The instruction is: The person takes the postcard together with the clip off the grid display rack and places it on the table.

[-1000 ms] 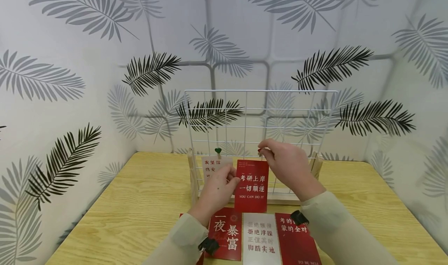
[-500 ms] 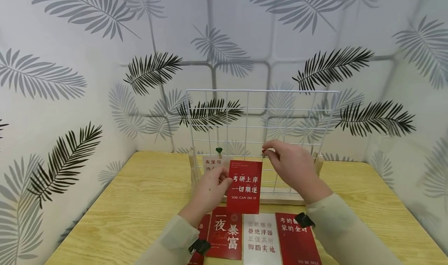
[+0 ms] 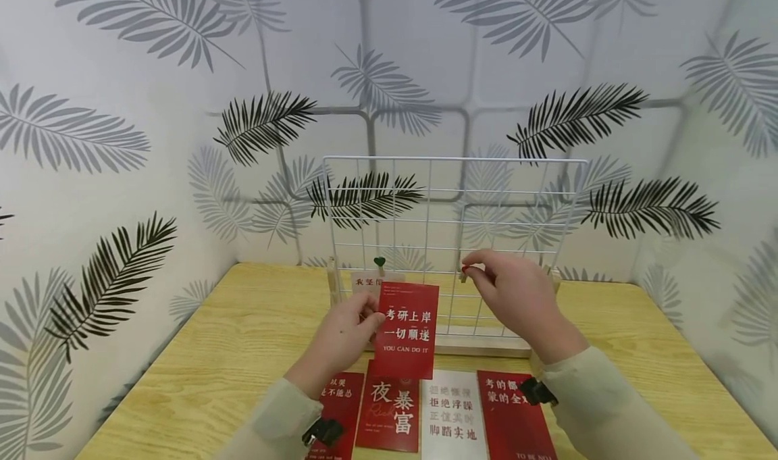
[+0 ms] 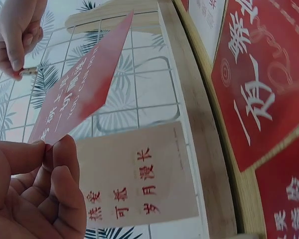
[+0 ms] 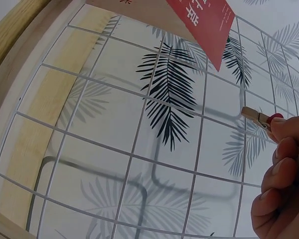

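Note:
My left hand (image 3: 340, 331) pinches a red card (image 3: 406, 331) with white lettering by its left edge, upright in front of the white wire grid (image 3: 446, 220). In the left wrist view, thumb and forefinger meet on the card's edge. My right hand (image 3: 513, 291) pinches a small wooden clothespin (image 5: 257, 119) with a red end, close before the grid and to the right of the card. Behind the red card, a white card (image 4: 139, 177) with red lettering hangs on the grid under a clothespin with a green heart (image 3: 379, 262).
A wooden base (image 3: 480, 344) holds the grid up on the wooden table (image 3: 243, 352). In front of it lie several cards, among them a red card (image 3: 395, 433), a white card (image 3: 452, 413) and another red card (image 3: 516, 419). A leaf-patterned wall covering stands behind.
My left hand has carried the red card leftward and slightly down, covering more of the hanging white card. My right hand has shifted a little right and down with the clothespin.

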`<act>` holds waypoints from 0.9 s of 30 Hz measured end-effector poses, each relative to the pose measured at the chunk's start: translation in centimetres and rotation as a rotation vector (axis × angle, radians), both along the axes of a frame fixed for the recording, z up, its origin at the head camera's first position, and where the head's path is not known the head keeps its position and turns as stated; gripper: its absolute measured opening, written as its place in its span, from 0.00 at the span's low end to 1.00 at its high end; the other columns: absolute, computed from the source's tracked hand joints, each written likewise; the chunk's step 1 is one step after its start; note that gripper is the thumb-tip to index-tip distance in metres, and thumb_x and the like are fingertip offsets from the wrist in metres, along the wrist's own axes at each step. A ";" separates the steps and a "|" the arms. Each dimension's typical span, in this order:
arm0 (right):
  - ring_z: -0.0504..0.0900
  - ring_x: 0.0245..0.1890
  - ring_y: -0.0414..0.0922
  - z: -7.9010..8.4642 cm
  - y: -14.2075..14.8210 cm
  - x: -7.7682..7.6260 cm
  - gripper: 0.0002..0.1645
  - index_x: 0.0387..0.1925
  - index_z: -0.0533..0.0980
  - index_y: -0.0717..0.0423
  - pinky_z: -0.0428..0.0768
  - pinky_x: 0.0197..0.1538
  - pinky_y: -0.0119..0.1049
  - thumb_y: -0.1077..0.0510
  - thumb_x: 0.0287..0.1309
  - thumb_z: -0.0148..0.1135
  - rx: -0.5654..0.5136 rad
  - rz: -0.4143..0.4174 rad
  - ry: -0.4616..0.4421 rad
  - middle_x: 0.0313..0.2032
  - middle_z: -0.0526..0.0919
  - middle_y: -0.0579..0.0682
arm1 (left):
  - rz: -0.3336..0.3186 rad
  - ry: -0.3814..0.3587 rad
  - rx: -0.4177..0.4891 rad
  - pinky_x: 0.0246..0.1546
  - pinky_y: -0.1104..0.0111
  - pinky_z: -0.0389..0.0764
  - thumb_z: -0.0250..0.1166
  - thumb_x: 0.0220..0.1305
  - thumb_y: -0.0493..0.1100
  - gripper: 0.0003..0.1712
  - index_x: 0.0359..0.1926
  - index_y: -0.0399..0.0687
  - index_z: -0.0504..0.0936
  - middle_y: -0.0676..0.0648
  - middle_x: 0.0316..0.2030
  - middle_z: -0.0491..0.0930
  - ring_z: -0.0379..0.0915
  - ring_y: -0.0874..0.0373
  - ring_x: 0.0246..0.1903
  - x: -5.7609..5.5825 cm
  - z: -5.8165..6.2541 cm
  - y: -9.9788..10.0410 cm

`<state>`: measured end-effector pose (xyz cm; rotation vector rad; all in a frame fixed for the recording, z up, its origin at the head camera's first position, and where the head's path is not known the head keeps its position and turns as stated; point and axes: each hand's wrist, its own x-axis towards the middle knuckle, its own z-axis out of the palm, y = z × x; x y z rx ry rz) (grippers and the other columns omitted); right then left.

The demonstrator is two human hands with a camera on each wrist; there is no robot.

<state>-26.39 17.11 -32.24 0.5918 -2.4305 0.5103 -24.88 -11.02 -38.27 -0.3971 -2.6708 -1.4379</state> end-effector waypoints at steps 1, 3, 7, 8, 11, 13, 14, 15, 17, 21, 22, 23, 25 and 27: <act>0.65 0.15 0.38 -0.1 0.1 0.0 0.08 0.45 0.85 0.46 0.62 0.16 0.35 0.54 0.66 0.67 0.000 0.001 0.002 0.19 0.77 0.38 | 0.000 -0.004 0.003 0.32 0.64 0.80 0.61 0.75 0.43 0.02 0.40 0.52 0.77 0.51 0.32 0.78 0.78 0.51 0.33 0.0 0.1 -0.2; 0.66 0.15 0.38 -0.2 0.3 0.1 0.08 0.45 0.84 0.47 0.64 0.17 0.35 0.55 0.66 0.67 0.001 0.002 0.007 0.22 0.80 0.39 | 0.006 -0.009 0.001 0.32 0.64 0.80 0.61 0.75 0.42 0.02 0.40 0.52 0.77 0.50 0.33 0.78 0.78 0.51 0.33 0.1 0.1 -0.6; 0.68 0.17 0.37 -0.4 0.7 0.2 0.08 0.46 0.84 0.46 0.65 0.18 0.35 0.55 0.66 0.67 -0.003 -0.003 0.012 0.26 0.84 0.41 | 0.019 -0.012 -0.001 0.32 0.64 0.79 0.61 0.74 0.41 0.03 0.40 0.51 0.77 0.50 0.32 0.77 0.76 0.54 0.32 0.2 0.0 -1.5; 0.68 0.17 0.37 -0.4 0.8 0.2 0.08 0.46 0.84 0.46 0.65 0.18 0.35 0.55 0.66 0.67 -0.004 -0.004 0.014 0.26 0.84 0.41 | 0.024 -0.014 -0.001 0.32 0.64 0.79 0.61 0.74 0.42 0.03 0.40 0.51 0.77 0.50 0.32 0.77 0.76 0.55 0.32 0.2 0.0 -1.7; 0.66 0.15 0.37 -0.3 1.0 0.3 0.08 0.46 0.84 0.46 0.63 0.19 0.36 0.55 0.67 0.66 -0.007 -0.002 0.017 0.21 0.80 0.39 | 0.033 -0.016 0.005 0.33 0.63 0.80 0.62 0.74 0.41 0.02 0.41 0.50 0.76 0.50 0.32 0.77 0.76 0.54 0.32 0.2 -0.1 -2.4; 0.64 0.15 0.37 -0.3 1.2 0.3 0.08 0.46 0.84 0.46 0.63 0.19 0.36 0.55 0.67 0.67 -0.008 0.000 0.019 0.19 0.77 0.37 | 0.035 -0.020 0.013 0.33 0.63 0.80 0.62 0.73 0.40 0.02 0.41 0.49 0.76 0.49 0.32 0.77 0.76 0.54 0.32 0.2 0.0 -2.9; 0.64 0.15 0.37 -0.3 1.3 0.4 0.08 0.46 0.84 0.46 0.63 0.19 0.36 0.55 0.67 0.67 -0.007 0.001 0.019 0.19 0.76 0.37 | 0.034 -0.019 0.014 0.33 0.63 0.81 0.63 0.73 0.40 0.02 0.41 0.49 0.76 0.49 0.32 0.77 0.76 0.54 0.32 0.2 0.0 -3.1; 0.64 0.15 0.37 -0.3 1.4 0.4 0.08 0.46 0.84 0.46 0.63 0.19 0.36 0.55 0.66 0.67 -0.008 0.001 0.021 0.19 0.76 0.37 | 0.033 -0.019 0.015 0.32 0.63 0.81 0.63 0.73 0.40 0.03 0.41 0.48 0.76 0.49 0.32 0.77 0.77 0.54 0.31 0.2 0.0 -3.4; 0.64 0.15 0.37 -0.3 1.6 0.3 0.08 0.45 0.84 0.46 0.63 0.19 0.36 0.55 0.66 0.67 -0.012 0.001 0.019 0.18 0.75 0.37 | 0.033 -0.021 0.013 0.31 0.63 0.81 0.63 0.73 0.39 0.03 0.41 0.48 0.76 0.49 0.32 0.77 0.77 0.54 0.30 0.2 0.0 -3.9; 0.64 0.14 0.37 -0.6 2.1 0.3 0.08 0.45 0.84 0.46 0.63 0.18 0.36 0.55 0.66 0.68 -0.020 0.002 0.008 0.17 0.73 0.36 | 0.043 -0.010 -0.005 0.30 0.63 0.80 0.63 0.73 0.39 0.03 0.40 0.48 0.76 0.49 0.31 0.77 0.76 0.55 0.29 0.3 0.0 -4.9; 0.64 0.14 0.37 -0.6 2.3 0.3 0.08 0.45 0.84 0.46 0.63 0.18 0.36 0.55 0.66 0.68 -0.020 0.000 0.005 0.17 0.72 0.36 | 0.045 -0.007 -0.009 0.30 0.64 0.80 0.63 0.73 0.39 0.03 0.40 0.48 0.76 0.49 0.30 0.77 0.76 0.55 0.29 0.4 0.0 -5.1; 0.63 0.14 0.37 -0.7 2.4 0.3 0.08 0.45 0.84 0.46 0.62 0.18 0.35 0.55 0.66 0.68 -0.018 -0.002 0.005 0.17 0.72 0.36 | 0.046 -0.008 -0.011 0.30 0.63 0.79 0.63 0.73 0.39 0.02 0.40 0.48 0.76 0.49 0.30 0.77 0.76 0.55 0.28 0.4 0.0 -5.3; 0.63 0.14 0.37 -0.8 2.7 0.3 0.08 0.45 0.84 0.46 0.62 0.18 0.35 0.56 0.66 0.68 -0.019 -0.005 0.005 0.17 0.72 0.36 | 0.045 -0.011 -0.015 0.30 0.63 0.80 0.63 0.73 0.39 0.02 0.41 0.48 0.76 0.49 0.30 0.77 0.76 0.55 0.28 0.5 -0.1 -5.7; 0.63 0.14 0.37 -0.9 3.0 0.3 0.08 0.45 0.84 0.46 0.63 0.18 0.35 0.56 0.66 0.67 -0.016 -0.010 0.007 0.17 0.73 0.37 | 0.048 -0.017 -0.021 0.31 0.63 0.80 0.62 0.73 0.40 0.02 0.41 0.48 0.76 0.50 0.30 0.78 0.77 0.55 0.29 0.6 -0.1 -6.0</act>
